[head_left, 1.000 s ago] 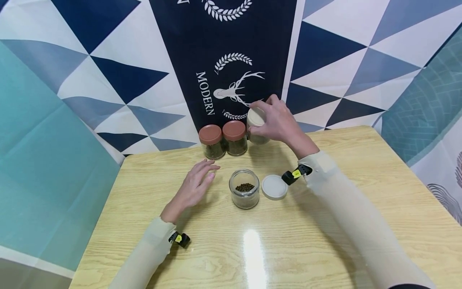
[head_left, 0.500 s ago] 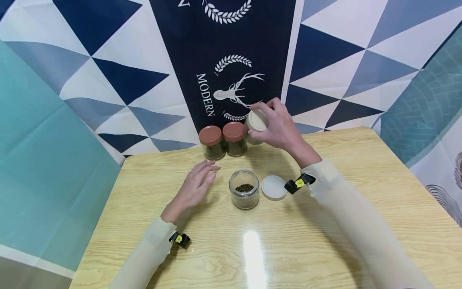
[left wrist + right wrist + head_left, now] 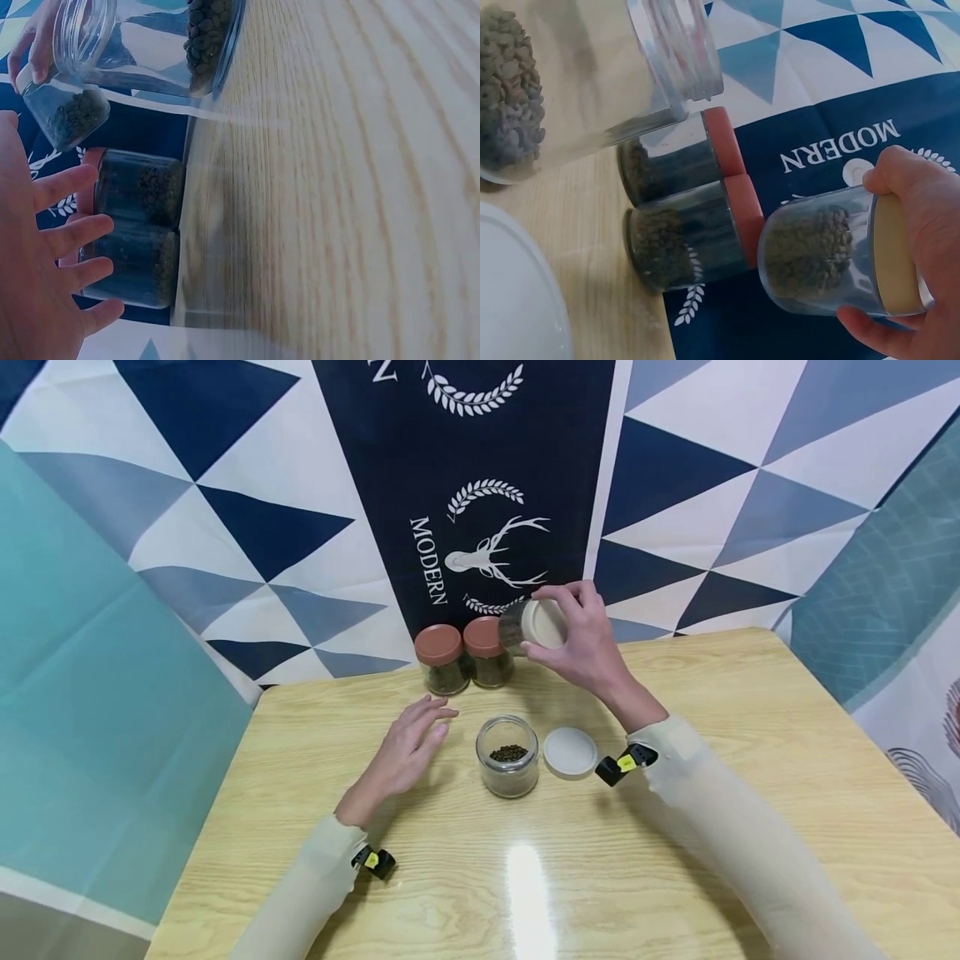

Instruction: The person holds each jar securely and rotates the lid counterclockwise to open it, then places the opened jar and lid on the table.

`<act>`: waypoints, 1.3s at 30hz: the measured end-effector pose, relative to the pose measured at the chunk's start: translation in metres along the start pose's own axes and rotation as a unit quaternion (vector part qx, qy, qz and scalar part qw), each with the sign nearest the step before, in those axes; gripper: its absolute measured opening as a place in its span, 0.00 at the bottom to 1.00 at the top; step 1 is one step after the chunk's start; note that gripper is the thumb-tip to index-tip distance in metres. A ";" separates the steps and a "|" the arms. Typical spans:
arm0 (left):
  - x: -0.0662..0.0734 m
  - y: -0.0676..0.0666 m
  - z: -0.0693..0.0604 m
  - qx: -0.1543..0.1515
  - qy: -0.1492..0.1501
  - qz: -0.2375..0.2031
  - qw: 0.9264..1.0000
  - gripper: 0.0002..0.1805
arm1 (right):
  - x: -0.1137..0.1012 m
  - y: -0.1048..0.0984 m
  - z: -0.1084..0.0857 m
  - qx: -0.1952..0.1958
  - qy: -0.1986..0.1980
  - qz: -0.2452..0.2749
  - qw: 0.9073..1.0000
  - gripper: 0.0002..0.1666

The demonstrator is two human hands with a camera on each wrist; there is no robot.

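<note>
My right hand [image 3: 588, 639] grips a glass jar [image 3: 810, 251] by its cream lid [image 3: 545, 623], above the table near the back wall. The jar is tilted, its base toward the left, with small dark pieces inside. My left hand [image 3: 401, 747] has its fingers spread and holds nothing, left of an open glass jar [image 3: 508, 779]. Dark brown beans [image 3: 509, 753] lie in the bottom of that open jar. Next to it, on the right, a white lid [image 3: 570, 752] lies flat on the table.
Two glass jars with reddish-brown lids, the left jar [image 3: 447, 677] and the right jar [image 3: 492, 668], stand side by side at the table's back edge. Behind them hangs a patterned cloth [image 3: 480, 443]. The wooden table [image 3: 630, 860] spreads toward the front.
My right hand has tipped the cream-lidded jar from nearly upright to tilted and brought it slightly nearer. My left hand, the open jar and the white lid stay in place.
</note>
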State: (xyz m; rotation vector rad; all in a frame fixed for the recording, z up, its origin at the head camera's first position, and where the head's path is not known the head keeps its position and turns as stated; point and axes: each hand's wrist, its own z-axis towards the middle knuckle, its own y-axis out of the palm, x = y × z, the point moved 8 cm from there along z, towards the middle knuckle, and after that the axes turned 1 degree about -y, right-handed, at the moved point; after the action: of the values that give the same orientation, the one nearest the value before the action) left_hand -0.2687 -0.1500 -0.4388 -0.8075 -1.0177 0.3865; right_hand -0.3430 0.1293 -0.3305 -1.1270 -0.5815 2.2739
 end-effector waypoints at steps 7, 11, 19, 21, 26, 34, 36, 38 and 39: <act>0.001 0.000 0.000 0.000 -0.003 -0.002 1.000 0.26 | 0.004 -0.002 -0.005 0.011 0.008 0.017 1.000 0.42; 0.001 0.000 0.000 -0.002 -0.004 -0.002 1.000 0.25 | 0.006 -0.005 -0.008 0.013 0.025 0.045 0.999 0.43; 0.002 -0.001 0.000 0.003 0.003 -0.003 1.000 0.25 | 0.010 -0.009 -0.015 0.019 0.041 0.075 0.996 0.43; 0.002 0.000 0.000 0.003 0.003 -0.003 1.000 0.26 | 0.009 -0.010 -0.016 0.021 0.039 0.079 0.996 0.43; 0.002 0.000 0.001 0.001 -0.001 -0.005 1.000 0.25 | 0.005 -0.013 -0.021 0.022 0.039 0.096 0.994 0.43; 0.001 -0.001 0.001 0.003 0.002 -0.005 1.000 0.26 | -0.008 -0.016 -0.031 0.011 0.037 0.108 0.993 0.42; 0.001 -0.001 0.002 0.002 0.002 -0.006 1.000 0.26 | -0.012 -0.017 -0.034 0.007 0.034 0.109 0.993 0.42; 0.001 -0.001 0.002 0.000 0.001 -0.006 1.000 0.26 | -0.015 -0.017 -0.037 0.004 0.030 0.111 0.993 0.42; 0.001 -0.001 0.002 0.000 0.001 -0.005 1.000 0.26 | -0.016 -0.017 -0.038 0.003 0.028 0.114 0.993 0.42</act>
State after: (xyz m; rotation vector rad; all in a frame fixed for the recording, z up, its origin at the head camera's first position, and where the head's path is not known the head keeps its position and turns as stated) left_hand -0.2697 -0.1492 -0.4375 -0.8020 -1.0195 0.3776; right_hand -0.2989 0.1375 -0.3320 -1.3069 -0.4423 2.4231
